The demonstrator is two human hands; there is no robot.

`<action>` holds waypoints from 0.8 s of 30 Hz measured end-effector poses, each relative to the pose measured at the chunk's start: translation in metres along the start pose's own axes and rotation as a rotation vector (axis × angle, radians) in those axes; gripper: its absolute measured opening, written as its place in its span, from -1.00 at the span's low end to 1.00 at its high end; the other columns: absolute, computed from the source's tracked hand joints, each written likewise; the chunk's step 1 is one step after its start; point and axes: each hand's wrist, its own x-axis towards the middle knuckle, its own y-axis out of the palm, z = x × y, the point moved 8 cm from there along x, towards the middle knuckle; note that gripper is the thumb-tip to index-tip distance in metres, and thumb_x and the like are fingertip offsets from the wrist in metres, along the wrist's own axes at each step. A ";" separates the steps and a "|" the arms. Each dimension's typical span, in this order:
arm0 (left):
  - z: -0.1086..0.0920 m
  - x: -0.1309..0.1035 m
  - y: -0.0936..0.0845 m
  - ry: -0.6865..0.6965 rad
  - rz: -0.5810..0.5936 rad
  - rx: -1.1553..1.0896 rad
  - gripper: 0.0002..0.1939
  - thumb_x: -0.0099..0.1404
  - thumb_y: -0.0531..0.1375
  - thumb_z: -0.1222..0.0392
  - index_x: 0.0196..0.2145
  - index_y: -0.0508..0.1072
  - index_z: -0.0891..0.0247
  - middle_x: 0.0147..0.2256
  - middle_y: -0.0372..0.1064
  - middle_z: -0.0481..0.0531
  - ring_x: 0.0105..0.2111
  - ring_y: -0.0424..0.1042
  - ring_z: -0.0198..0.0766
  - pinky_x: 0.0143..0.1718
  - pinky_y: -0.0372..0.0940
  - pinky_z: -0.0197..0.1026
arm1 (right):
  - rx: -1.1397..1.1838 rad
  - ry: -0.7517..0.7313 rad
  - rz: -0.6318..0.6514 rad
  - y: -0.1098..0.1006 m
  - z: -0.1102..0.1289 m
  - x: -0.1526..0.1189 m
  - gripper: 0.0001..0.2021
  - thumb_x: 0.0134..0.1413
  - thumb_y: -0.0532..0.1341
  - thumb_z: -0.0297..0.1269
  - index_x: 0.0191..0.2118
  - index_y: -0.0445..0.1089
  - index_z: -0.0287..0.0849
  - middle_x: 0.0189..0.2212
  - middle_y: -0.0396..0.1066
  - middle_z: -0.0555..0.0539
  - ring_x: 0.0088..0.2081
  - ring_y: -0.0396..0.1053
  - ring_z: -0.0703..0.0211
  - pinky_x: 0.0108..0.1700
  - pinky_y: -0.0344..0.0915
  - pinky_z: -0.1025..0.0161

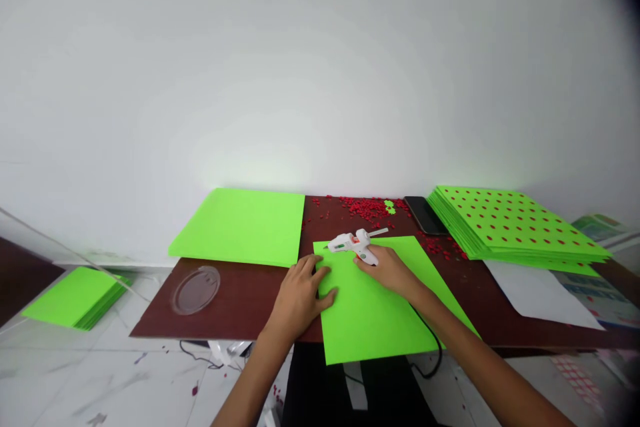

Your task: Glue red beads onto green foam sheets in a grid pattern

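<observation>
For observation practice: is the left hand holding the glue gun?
No, the right hand holds the glue gun; the left hand touches the green sheet.

White glue gun (345,241), nozzle leftward, over far edge of flat, bright-green sheet (375,313)

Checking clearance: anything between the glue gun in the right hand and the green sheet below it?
Nothing visible stands between the glue gun in the right hand and the green sheet. The left hand, at the sheet's left edge, is close to the nozzle.
</observation>
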 end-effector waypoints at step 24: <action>0.002 -0.001 0.001 -0.012 0.003 -0.026 -0.64 0.33 0.36 0.08 0.06 0.49 0.15 0.18 0.39 0.18 0.23 0.35 0.12 0.18 0.35 0.18 | 0.040 0.076 -0.055 -0.018 -0.027 -0.014 -0.71 0.12 0.23 -0.04 -0.41 0.47 -0.18 -0.51 0.49 -0.04 -0.45 0.36 0.07 -0.38 0.20 0.22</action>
